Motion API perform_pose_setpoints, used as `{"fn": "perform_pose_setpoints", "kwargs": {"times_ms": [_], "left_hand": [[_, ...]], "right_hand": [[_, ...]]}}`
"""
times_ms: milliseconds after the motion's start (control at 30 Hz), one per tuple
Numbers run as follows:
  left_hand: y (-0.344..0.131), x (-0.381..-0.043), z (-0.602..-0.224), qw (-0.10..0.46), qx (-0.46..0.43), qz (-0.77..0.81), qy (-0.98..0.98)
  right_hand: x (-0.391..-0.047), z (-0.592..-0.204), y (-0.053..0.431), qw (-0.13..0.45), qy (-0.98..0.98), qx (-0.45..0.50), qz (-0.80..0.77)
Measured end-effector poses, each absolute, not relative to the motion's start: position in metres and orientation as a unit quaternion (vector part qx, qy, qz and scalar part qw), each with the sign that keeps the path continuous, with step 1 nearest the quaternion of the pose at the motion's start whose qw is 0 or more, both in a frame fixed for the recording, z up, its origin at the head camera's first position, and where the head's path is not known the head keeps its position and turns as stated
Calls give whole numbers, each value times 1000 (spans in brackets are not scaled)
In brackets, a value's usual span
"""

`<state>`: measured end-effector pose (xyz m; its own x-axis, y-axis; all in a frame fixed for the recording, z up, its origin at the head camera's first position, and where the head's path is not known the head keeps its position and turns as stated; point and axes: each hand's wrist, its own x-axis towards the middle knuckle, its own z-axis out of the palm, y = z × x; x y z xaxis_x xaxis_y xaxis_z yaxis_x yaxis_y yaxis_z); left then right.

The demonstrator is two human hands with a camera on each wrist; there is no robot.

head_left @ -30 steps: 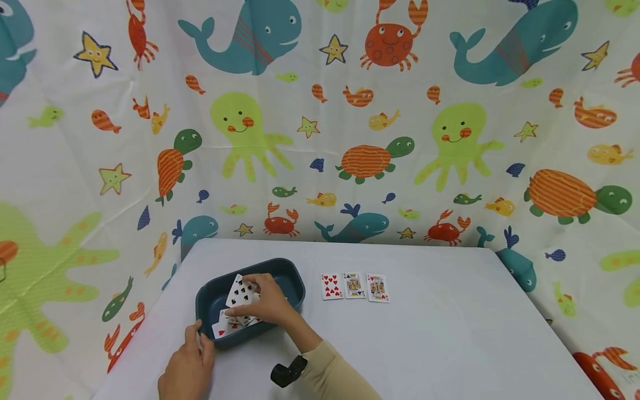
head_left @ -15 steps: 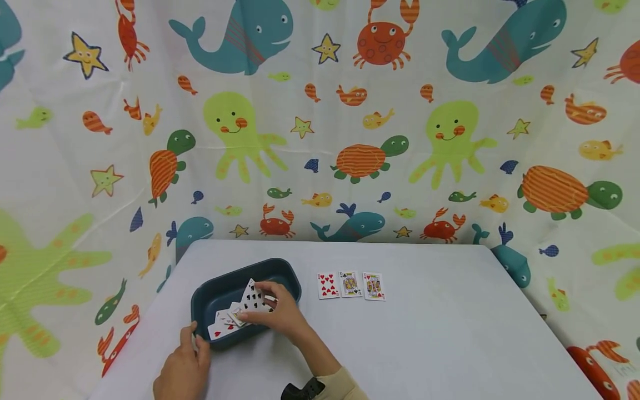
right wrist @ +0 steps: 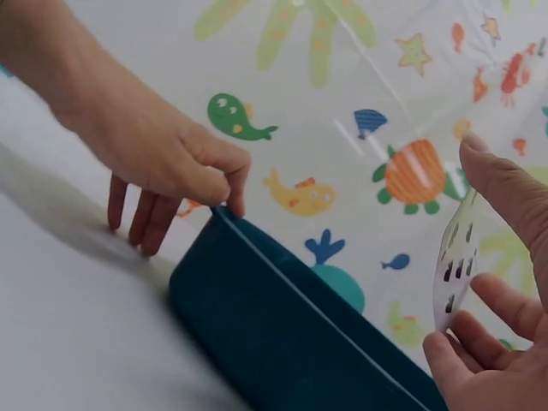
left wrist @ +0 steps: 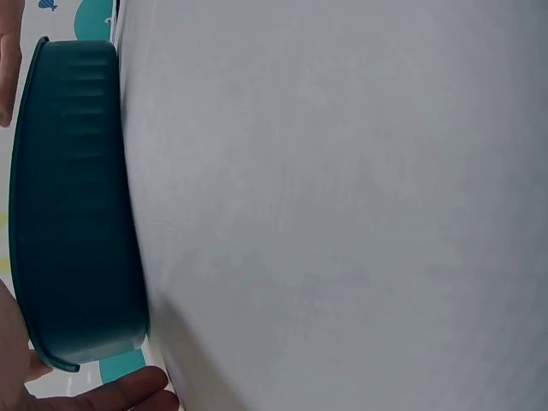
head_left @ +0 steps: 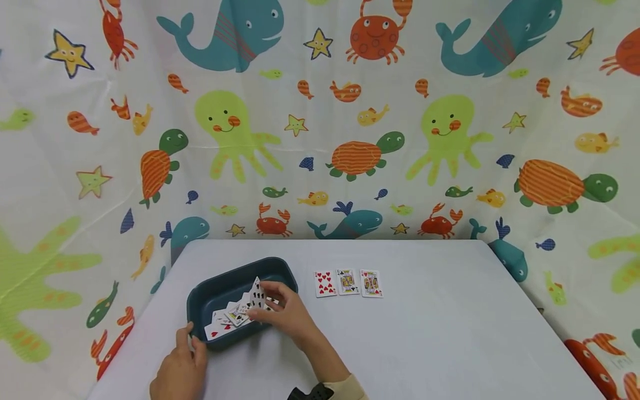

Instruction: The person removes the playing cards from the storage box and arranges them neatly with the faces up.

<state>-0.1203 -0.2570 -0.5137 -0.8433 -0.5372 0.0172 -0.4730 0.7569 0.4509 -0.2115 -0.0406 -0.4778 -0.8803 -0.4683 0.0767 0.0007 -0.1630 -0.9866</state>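
Observation:
My right hand (head_left: 287, 314) pinches a playing card (head_left: 257, 294) with black pips between thumb and fingers, holding it nearly on edge over the dark teal plastic tub (head_left: 230, 273). The right wrist view shows this card (right wrist: 456, 265) slightly bowed in the grip. Inside the tub, several face-up cards (head_left: 220, 328) lie overlapped along the near side, partly hidden by my right hand. My left hand (head_left: 181, 364) grips the tub's near left corner, thumb and index finger at the rim in the right wrist view. The left wrist view has the tub's outer wall (left wrist: 73, 205).
To the right of the tub, three face-up cards stand in a row: a ten of hearts (head_left: 325, 284), a club face card (head_left: 348, 282) and a heart face card (head_left: 371, 284). A white cloth covers the table (head_left: 425, 333); a sea-animal curtain (head_left: 300, 155) hangs behind.
My right hand has drawn the black-pipped card rightward and turned it more edge-on, uncovering more of the cards in the tub. My left hand stays at the tub's corner.

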Motion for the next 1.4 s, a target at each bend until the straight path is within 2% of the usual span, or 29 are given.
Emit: {"fn": "perform_pose_setpoints", "kwargs": {"times_ms": [300,700,1400], "left_hand": [[-257,-121,-514,64,270,-220,-935],[-256,-118,-515,79,273,-215,-934],[-255,-116,-516,81,273,-216,-934]], "right_hand": [[-210,-472,-18,160,572,-177,-785],[-208,-474,23,146,570,-160,-793],[-219,-505,101,97,635,-117,-757]]}}
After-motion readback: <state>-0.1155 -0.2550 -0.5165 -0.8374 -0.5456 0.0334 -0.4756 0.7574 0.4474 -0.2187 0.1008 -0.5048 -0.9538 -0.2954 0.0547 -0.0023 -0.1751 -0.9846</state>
